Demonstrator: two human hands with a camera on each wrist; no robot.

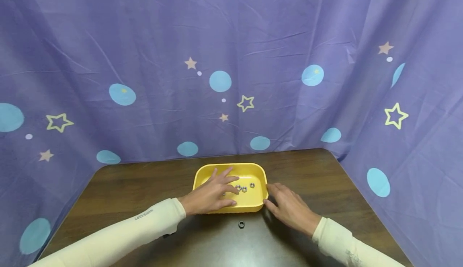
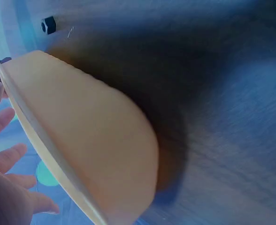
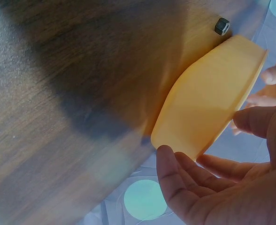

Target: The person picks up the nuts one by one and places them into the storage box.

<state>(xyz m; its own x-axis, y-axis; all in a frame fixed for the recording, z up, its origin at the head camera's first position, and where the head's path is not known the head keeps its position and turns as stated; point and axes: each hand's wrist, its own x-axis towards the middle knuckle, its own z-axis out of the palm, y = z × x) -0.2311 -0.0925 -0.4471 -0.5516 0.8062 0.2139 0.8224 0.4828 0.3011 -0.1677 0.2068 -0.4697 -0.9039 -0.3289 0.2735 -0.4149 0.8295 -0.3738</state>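
Observation:
A yellow plastic bin (image 1: pixel 255 209) with rounded corners stands on the table. Several small metal hex nuts (image 1: pixel 244 189) lie on its floor. My left hand (image 1: pixel 213 192) hovers over the left half of the bin with its fingers spread, partly hiding the inside; a nut (image 1: pixel 224 194) shows between its thumb and index finger. At the right end, my right hand (image 1: pixel 289 206) holds the bin, thumb at the front corner of the rim and fingers (image 3: pixel 175 176) bent along the outer end wall. One more hex nut (image 1: pixel 241 224) lies on the table just in front of the bin.
The brown wooden table (image 1: pixel 144 178) has rounded back corners. A purple curtain (image 1: pixel 162 98) with stars and blue dots hangs behind it and along both sides. Pale sleeves (image 1: pixel 144 224) cover both forearms.

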